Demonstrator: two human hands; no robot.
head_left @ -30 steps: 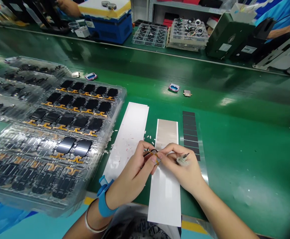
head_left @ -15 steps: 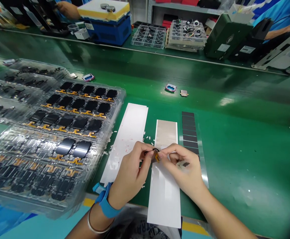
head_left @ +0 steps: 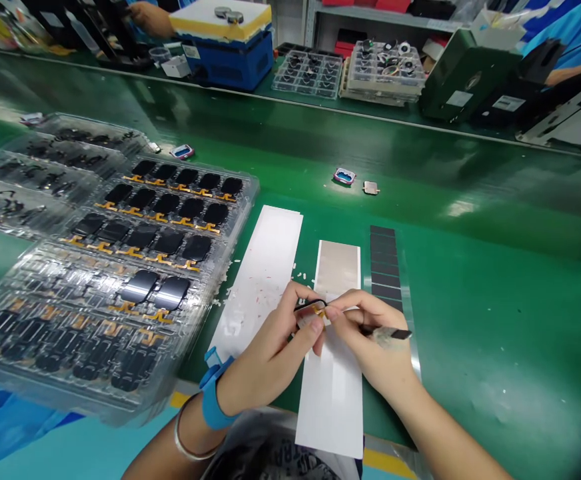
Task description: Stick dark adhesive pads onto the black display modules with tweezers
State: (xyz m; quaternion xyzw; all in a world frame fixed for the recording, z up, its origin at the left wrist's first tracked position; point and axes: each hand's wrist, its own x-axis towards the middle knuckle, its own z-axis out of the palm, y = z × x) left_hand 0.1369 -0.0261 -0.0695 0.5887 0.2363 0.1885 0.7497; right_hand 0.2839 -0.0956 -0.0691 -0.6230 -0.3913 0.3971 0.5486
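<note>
1. Head view, work in hand: the left hand [head_left: 265, 353] and right hand [head_left: 375, 340] are both narrow, pinching a small dark part with an amber flex tail [head_left: 315, 310], held just above a white liner strip [head_left: 333, 407].
2. The right hand also curls around a slim black-tipped tool [head_left: 393, 333].
3. A blue wrist strap [head_left: 211, 403] circles the left wrist.
4. Left: a clear ridged blister tray [head_left: 248, 193] holds glossy black panels with amber tails.
5. Far: a matte tan film strip [head_left: 339, 267] and a segmented dark strip [head_left: 384, 263] lie on the smooth green surface [head_left: 495, 353].
</note>
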